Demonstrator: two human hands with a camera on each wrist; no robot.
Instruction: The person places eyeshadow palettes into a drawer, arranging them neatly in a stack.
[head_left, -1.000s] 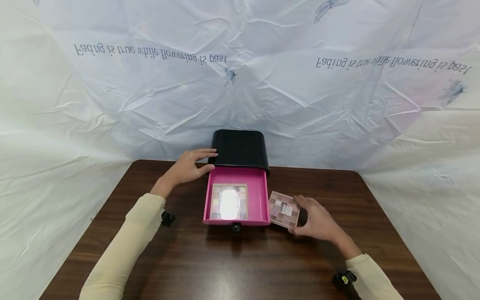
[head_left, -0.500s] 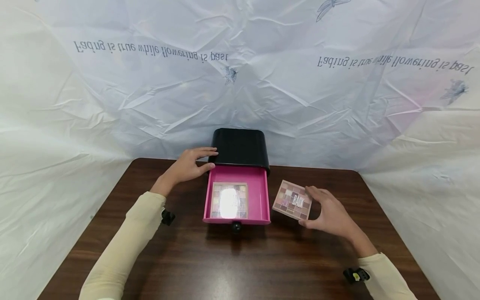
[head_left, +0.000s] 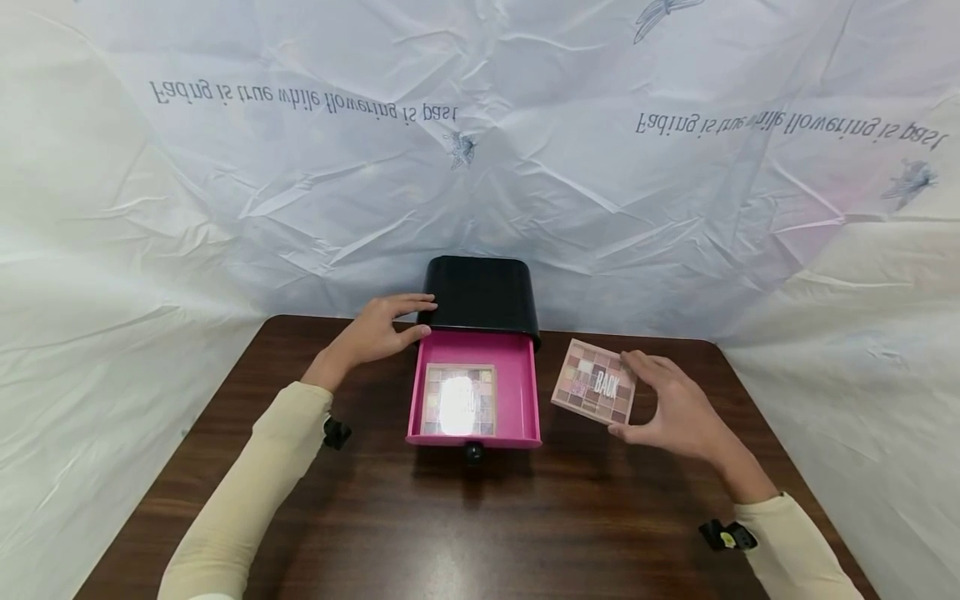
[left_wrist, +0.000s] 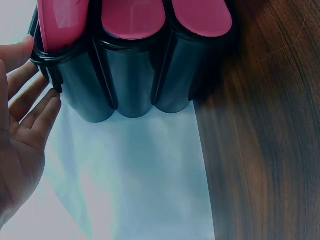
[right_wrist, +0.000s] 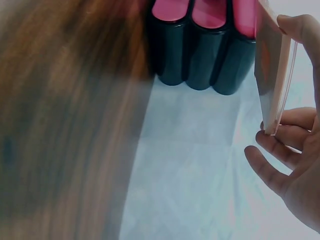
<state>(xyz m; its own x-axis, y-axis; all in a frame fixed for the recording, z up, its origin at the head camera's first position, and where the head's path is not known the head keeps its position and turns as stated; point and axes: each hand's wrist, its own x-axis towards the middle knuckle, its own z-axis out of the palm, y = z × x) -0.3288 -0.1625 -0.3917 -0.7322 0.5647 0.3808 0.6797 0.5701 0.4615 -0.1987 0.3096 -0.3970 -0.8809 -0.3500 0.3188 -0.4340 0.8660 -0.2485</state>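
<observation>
A black drawer unit (head_left: 480, 292) stands at the back of the table with its pink top drawer (head_left: 516, 392) pulled out. Inside the drawer, on the left, lies an eyeshadow palette (head_left: 459, 402) under strong glare. My left hand (head_left: 375, 332) rests against the unit's left side; its fingers (left_wrist: 42, 112) are mostly straight in the left wrist view. To the drawer's right, my right hand (head_left: 678, 408) pinches a second eyeshadow palette (head_left: 592, 385), marked "BACK", by its right edge between thumb and fingers. That palette (right_wrist: 272, 75) is off the table, seen edge-on in the right wrist view.
The unit has three stacked black sections with pink drawer fronts (left_wrist: 134, 17); the lower two are pushed in. A dark wooden table (head_left: 360, 517) lies beneath. A white printed sheet (head_left: 480, 200) hangs behind and at both sides. A black knob (head_left: 473, 452) sticks out from the drawer front.
My right hand has carried the pinched palette up and to the right, away from beside the drawer. My left hand and the drawer have stayed in place.
</observation>
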